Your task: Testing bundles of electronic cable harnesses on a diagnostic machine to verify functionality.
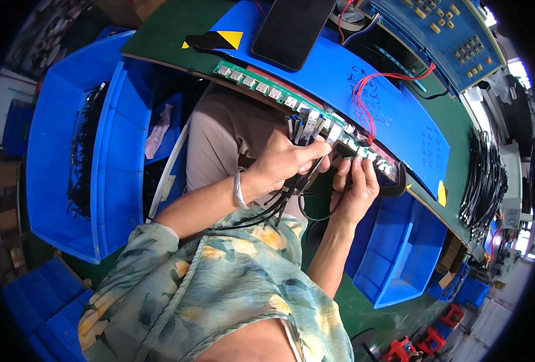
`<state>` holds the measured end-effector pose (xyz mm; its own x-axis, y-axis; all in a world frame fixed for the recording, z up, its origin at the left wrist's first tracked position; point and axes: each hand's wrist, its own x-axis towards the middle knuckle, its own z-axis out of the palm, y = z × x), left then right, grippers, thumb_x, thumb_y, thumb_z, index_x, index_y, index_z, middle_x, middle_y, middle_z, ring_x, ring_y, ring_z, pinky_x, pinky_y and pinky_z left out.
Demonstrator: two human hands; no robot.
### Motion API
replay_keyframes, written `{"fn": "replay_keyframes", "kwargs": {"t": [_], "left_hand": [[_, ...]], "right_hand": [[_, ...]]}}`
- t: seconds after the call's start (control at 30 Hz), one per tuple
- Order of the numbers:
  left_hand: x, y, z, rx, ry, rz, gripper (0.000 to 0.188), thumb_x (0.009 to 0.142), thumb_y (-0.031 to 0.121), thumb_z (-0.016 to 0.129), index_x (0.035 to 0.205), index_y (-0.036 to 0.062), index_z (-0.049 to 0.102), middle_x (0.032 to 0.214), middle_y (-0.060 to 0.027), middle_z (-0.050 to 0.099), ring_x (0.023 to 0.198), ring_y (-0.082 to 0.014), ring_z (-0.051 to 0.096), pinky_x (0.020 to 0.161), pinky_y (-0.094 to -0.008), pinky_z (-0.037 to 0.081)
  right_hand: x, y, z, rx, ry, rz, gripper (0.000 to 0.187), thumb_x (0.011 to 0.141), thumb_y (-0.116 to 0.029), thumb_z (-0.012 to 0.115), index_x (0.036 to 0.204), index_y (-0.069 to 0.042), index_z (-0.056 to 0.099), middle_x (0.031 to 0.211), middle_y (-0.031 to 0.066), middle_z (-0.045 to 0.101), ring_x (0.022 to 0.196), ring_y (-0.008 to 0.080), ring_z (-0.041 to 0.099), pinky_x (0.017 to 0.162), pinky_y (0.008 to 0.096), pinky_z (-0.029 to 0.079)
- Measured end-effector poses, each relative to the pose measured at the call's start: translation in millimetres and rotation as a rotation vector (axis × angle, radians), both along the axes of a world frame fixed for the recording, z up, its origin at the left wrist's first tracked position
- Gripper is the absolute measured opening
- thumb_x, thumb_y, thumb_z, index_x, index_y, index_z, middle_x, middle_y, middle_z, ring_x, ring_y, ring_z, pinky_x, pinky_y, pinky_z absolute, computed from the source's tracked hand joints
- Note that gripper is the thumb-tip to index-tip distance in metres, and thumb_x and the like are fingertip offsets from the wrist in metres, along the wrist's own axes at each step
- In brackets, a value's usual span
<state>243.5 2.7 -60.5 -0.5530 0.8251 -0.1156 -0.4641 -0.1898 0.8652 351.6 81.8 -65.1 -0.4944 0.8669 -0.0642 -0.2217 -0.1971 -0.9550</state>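
A bundle of black USB cables (306, 128) with metal plugs pointing up is gripped in my left hand (286, 158), the thumb and fingers wrapped round it. My right hand (358, 184) is closed in a pinch at the near edge of a green circuit board strip (261, 86) that carries a row of metal ports. A black cable (317, 217) loops between the two hands, and its end appears to be between my right fingertips, at the ports. The fingers partly hide that plug. Red wires (364, 105) run down to the strip's right part.
A black phone (292, 30) lies on a blue sheet (409, 136) with handwriting. Behind stands a blue test box (442, 36). More black cables (484, 181) lie at the table's right. Blue bins (117, 163) stand at left, and another blue bin (400, 259) below the table at right.
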Motion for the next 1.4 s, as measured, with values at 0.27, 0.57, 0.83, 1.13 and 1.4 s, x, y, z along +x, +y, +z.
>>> {"fn": "replay_keyframes", "kwargs": {"t": [0.27, 0.57, 0.83, 1.13, 1.4], "left_hand": [[-0.2, -1.5, 1.1, -0.014, -0.044, -0.022, 0.007, 0.076, 0.006, 0.055, 0.07, 0.0038, 0.055, 0.056, -0.003, 0.055, 0.039, -0.0019, 0.04, 0.035, -0.0166, 0.029], [-8.9, -25.4, 4.9, 0.011, 0.048, -0.044, 0.013, 0.079, 0.016, 0.058, 0.08, 0.0027, 0.056, 0.063, -0.0008, 0.056, 0.044, -0.002, 0.039, 0.038, -0.0176, 0.031], [-5.5, -28.3, 18.5, 0.006, 0.0, -0.309, 0.01, 0.075, 0.008, 0.06, 0.079, -0.0001, 0.058, 0.067, -0.0045, 0.058, 0.046, -0.0038, 0.043, 0.041, -0.0187, 0.034], [-6.4, -31.4, 17.8, 0.026, 0.096, -0.412, 0.017, 0.073, 0.002, 0.059, 0.089, 0.0009, 0.056, 0.069, -0.0031, 0.055, 0.056, -0.0075, 0.049, 0.049, -0.0208, 0.039], [-19.6, -44.6, 10.6, -0.038, 0.265, -0.088, 0.017, 0.083, 0.01, 0.048, 0.089, -0.002, 0.059, 0.079, -0.0077, 0.06, 0.067, -0.0099, 0.054, 0.062, -0.0228, 0.044]], "right_hand": [[1.4, 0.1, -1.9, -0.052, 0.003, -0.004, 0.016, 0.083, -0.014, 0.048, 0.07, -0.004, 0.047, 0.056, 0.0015, 0.049, 0.037, 0.0043, 0.034, 0.032, 0.0155, 0.023], [68.9, -24.2, -25.0, -0.046, 0.31, 0.16, 0.022, 0.085, -0.012, 0.044, 0.065, -0.01, 0.035, 0.056, 0.0009, 0.034, 0.045, 0.011, 0.032, 0.04, 0.0224, 0.033], [46.7, -23.6, 20.8, 0.184, -0.169, 0.079, 0.01, 0.082, -0.007, 0.05, 0.084, 0.003, 0.053, 0.059, -0.0008, 0.045, 0.041, 0.0037, 0.033, 0.036, 0.0152, 0.024], [0.9, -31.3, 31.9, 0.31, -0.077, 0.142, 0.012, 0.069, 0.005, 0.064, 0.079, 0.001, 0.057, 0.068, 0.0019, 0.056, 0.056, 0.0061, 0.048, 0.048, 0.0177, 0.037], [13.8, -19.1, 41.6, 0.35, -0.109, -0.017, 0.012, 0.067, 0.004, 0.066, 0.076, 0.0, 0.059, 0.065, -0.0017, 0.054, 0.049, 0.0025, 0.041, 0.043, 0.0153, 0.028]]}}
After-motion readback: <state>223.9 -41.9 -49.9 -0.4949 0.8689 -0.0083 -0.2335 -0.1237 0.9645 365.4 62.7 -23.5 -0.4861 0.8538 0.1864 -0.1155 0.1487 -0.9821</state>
